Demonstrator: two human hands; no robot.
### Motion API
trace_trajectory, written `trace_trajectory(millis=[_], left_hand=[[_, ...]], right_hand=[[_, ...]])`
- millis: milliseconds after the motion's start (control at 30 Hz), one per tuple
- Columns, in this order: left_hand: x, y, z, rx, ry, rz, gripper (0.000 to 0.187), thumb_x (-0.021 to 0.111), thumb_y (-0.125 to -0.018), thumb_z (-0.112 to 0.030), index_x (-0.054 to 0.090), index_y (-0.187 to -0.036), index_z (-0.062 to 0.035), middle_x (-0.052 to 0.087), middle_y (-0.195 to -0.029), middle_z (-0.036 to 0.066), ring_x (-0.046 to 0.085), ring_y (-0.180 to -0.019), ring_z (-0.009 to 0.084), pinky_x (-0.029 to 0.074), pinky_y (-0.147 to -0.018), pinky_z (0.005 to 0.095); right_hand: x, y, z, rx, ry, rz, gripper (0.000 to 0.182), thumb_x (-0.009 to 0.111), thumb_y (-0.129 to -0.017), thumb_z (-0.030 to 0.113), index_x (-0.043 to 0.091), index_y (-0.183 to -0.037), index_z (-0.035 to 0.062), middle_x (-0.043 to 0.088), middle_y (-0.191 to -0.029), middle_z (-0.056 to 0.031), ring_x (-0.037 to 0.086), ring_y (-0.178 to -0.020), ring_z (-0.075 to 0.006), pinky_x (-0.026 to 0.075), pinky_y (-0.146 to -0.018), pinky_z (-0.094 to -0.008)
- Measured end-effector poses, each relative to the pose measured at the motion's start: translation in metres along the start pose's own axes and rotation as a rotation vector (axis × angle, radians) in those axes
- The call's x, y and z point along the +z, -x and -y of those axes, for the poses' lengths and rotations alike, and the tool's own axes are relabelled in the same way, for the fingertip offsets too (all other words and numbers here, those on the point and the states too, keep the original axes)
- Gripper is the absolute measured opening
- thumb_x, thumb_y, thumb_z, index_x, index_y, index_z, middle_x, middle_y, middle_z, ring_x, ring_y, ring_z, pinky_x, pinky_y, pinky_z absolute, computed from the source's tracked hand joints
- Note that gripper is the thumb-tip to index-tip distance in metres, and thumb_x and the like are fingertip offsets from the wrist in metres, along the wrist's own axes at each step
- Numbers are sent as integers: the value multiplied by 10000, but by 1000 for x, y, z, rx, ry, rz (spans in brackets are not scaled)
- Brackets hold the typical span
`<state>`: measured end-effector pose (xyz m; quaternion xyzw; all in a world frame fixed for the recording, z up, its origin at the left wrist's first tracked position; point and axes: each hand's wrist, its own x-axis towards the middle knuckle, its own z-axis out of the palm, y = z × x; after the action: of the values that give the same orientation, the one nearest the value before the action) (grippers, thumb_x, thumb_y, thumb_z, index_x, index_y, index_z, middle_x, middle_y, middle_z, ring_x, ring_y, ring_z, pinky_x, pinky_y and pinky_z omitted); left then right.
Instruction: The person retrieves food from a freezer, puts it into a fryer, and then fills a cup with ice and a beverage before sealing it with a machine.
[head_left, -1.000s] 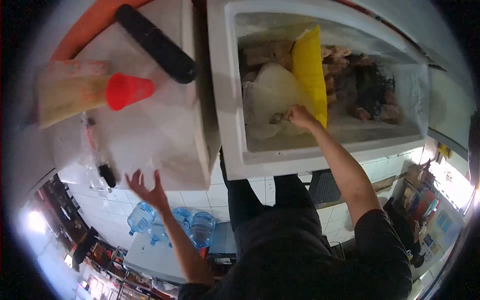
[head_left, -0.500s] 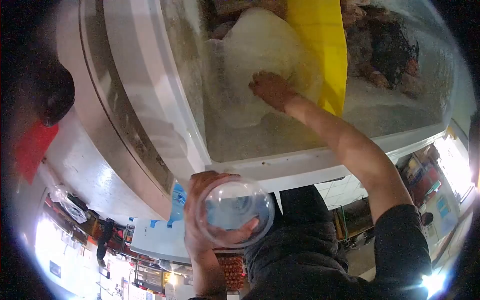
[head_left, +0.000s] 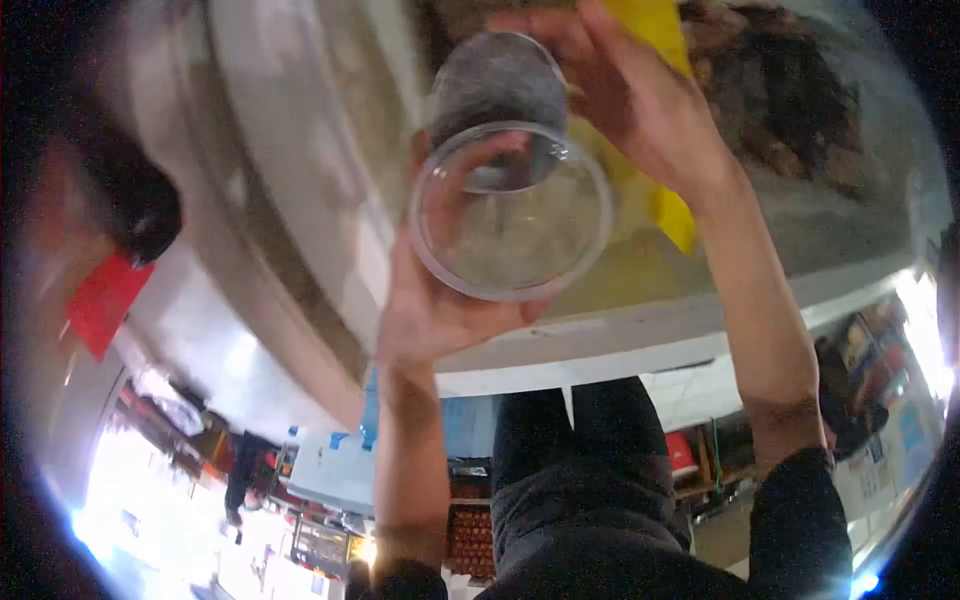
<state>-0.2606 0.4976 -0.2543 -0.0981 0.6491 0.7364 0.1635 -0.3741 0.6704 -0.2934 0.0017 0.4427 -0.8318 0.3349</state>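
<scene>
My left hand is wrapped round a clear plastic tub, with its round rim turned up toward me. Just beyond the tub is a round grey disc, partly seen through the clear plastic; I cannot make out whether it is a lid or something else. My right hand is at the disc's upper right edge, fingers curled behind it and blurred by motion. Both hands are over an open chest freezer, whose frosty inside is largely hidden behind them.
A yellow sheet divides the freezer. Dark, lumpy frozen pieces lie on its right side. At the left are a pale raised panel and a red piece. Below the front rim are my dark-clothed legs and, upside down, cluttered shelves.
My left hand has lifted the tub up over the freezer. My right hand has come off the white mound and in beside the tub, where the grey disc now shows.
</scene>
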Motion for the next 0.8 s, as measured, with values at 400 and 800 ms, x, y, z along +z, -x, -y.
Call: trace_trajectory(millis=[400,800], left_hand=[[-51,93,-28,120,-392,-269,891,869,-516,-398,511,-1238,-18,461,-1287,167,463,-1214,337,387,-1015,445],[-182,236,26,271,-379,-1239,536,578,-913,-186,320,-1344,1,440,-1272,157,475,-1171,256,460,-985,419]], right_hand=[[16,87,-32,540,591,15,384,523,-948,383,558,-1160,64,595,-956,-57,540,-772,-177,454,-734,-324],[-45,98,-12,55,1895,238,206,514,-924,164,583,-1009,-11,591,-716,-149,637,-674,-247,481,-645,-407]])
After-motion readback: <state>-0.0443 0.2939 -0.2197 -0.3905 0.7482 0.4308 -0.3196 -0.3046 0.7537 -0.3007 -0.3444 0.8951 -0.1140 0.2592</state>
